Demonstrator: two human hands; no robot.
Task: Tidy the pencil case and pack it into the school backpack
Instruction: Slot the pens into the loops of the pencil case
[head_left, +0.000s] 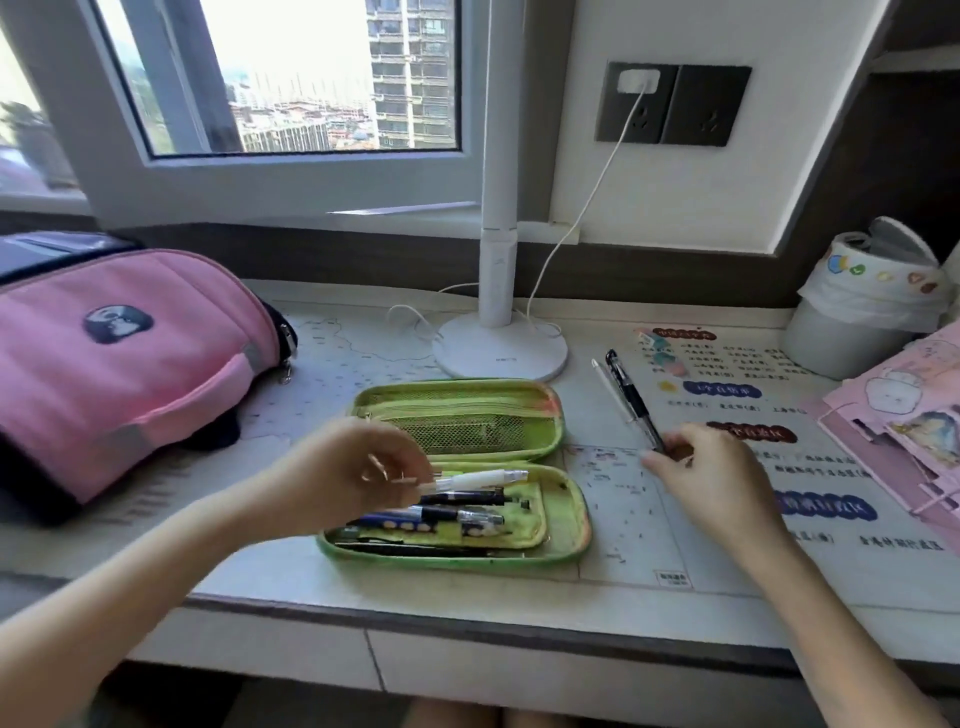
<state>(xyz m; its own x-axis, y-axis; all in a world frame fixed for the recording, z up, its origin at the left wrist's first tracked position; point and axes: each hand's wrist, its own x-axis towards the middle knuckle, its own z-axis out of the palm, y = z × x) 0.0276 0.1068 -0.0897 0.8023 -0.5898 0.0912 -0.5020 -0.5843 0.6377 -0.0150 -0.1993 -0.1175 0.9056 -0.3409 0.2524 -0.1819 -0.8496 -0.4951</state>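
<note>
Desk under a window, seen from head height. Green pencil case (569, 512) is laid open flat mid-desk: mesh-pocket lid toward the window, tray half toward the person, several pens lined up lengthwise inside.

L hand (358, 467) is held over the tray's left end, thumb and fingertips pinching the end of a white pen (478, 479), which is poised just above the other pens. R hand (711, 478) is set down right of the case, fingers curled; the lower tip of a black pen (631, 397) appears to be pinched there, though blur makes the grip hard to confirm. A thin white pen (610, 387) lies just beside the black one, on its case side.

Pink backpack (119, 364) is lying on its side well left of the case.

Risks: if the white pen is dropped crosswise, the lid may not close flat. The thin white pen could be nudged and rolled when the black one is lifted, since the two lie side by side.

Edges/room: the case's near rim sits close to the desk front edge (467, 618), so a pull toward the body could tip it off. Behind the case, the lamp base (501, 348) and a cable (571, 218) leave little depth. Bare desk is left between case and backpack, the best lane for carrying. Far right of the case, pink papers (893, 431) and a small lined bin (862, 312) crowd the surface.
</note>
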